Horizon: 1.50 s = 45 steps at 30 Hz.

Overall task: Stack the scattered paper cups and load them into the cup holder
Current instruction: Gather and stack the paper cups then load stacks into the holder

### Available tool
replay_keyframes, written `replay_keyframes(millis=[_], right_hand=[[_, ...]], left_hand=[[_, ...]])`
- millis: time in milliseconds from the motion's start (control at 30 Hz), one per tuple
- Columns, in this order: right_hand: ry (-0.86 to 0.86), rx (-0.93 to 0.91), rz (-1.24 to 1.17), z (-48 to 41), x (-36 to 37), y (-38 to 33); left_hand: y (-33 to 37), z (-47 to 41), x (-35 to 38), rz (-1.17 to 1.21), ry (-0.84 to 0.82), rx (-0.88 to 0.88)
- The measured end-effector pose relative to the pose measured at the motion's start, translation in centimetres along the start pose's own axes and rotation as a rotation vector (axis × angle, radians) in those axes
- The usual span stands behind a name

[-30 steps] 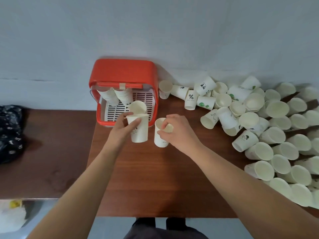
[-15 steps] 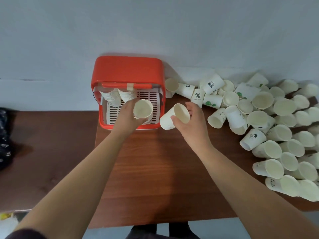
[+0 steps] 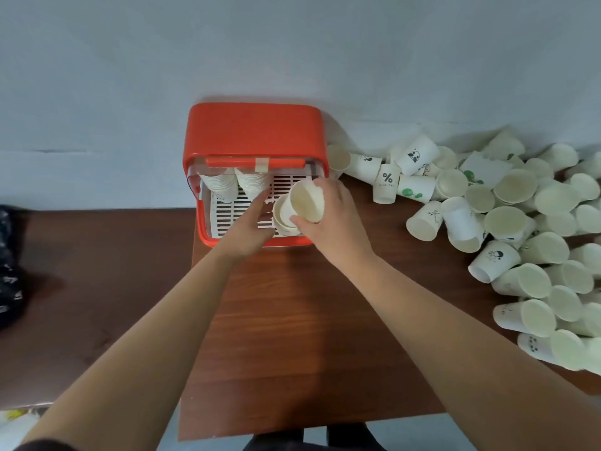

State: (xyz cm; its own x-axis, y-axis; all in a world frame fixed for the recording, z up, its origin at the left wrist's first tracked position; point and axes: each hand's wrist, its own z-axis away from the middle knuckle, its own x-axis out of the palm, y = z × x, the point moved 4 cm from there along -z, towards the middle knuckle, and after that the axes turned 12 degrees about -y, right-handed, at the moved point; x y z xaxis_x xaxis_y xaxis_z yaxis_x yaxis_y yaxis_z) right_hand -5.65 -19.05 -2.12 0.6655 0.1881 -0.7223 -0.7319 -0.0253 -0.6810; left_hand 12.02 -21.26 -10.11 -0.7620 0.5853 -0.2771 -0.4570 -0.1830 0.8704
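The orange cup holder (image 3: 253,131) stands against the wall, with its open front facing me and a white slatted floor inside. Two cup stacks (image 3: 234,185) hang in its back left. My left hand (image 3: 248,227) reaches into the holder and holds a short nested cup stack (image 3: 280,222) lying on its side at the front right. My right hand (image 3: 335,219) grips a single white paper cup (image 3: 307,203) by its rim. The cup's base sits in the mouth of that stack.
A large pile of several loose white paper cups (image 3: 507,222) covers the right part of the brown wooden table (image 3: 292,320), some printed with small designs. A black bag (image 3: 6,271) lies at the far left. The grey wall runs right behind the holder.
My left hand carried its cup deeper into the holder. My right hand brought its cup leftward from the table and set it into the mouth of the left hand's cup.
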Motion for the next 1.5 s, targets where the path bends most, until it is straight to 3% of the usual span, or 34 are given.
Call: replay_keyframes(millis=[100, 233, 533, 767, 867, 1100, 1500], right_hand=[[-0.140, -0.058, 0.154, -0.7, 2.0, -0.1], [-0.259, 0.000, 0.142, -1.6, 3.5, 0.7], [-0.186, 0.133, -0.122, -2.1, 3.8, 1.3], [-0.226, 0.147, -0.062, 0.3, 1.3, 3.1], [-0.222, 0.209, -0.001, 4.4, -1.5, 6.7], [-0.113, 0.353, 0.108, 17.6, -10.8, 18.1], [0.167, 0.530, 0.033, 34.9, -26.3, 34.2]], left_hand=[[0.1, 0.6, -0.7, 0.210, 0.074, 0.005], [0.1, 0.9, -0.9, 0.153, 0.050, 0.076], [-0.9, -0.2, -0.2, -0.058, 0.122, 0.086], [-0.6, 2.8, 0.4, -0.105, 0.303, -0.046], [0.1, 5.4, 2.4, -0.241, 0.319, -0.080], [4.7, 6.1, 13.4, -0.404, 0.154, -0.084], [21.3, -3.0, 42.3, -0.479, -0.158, 0.091]])
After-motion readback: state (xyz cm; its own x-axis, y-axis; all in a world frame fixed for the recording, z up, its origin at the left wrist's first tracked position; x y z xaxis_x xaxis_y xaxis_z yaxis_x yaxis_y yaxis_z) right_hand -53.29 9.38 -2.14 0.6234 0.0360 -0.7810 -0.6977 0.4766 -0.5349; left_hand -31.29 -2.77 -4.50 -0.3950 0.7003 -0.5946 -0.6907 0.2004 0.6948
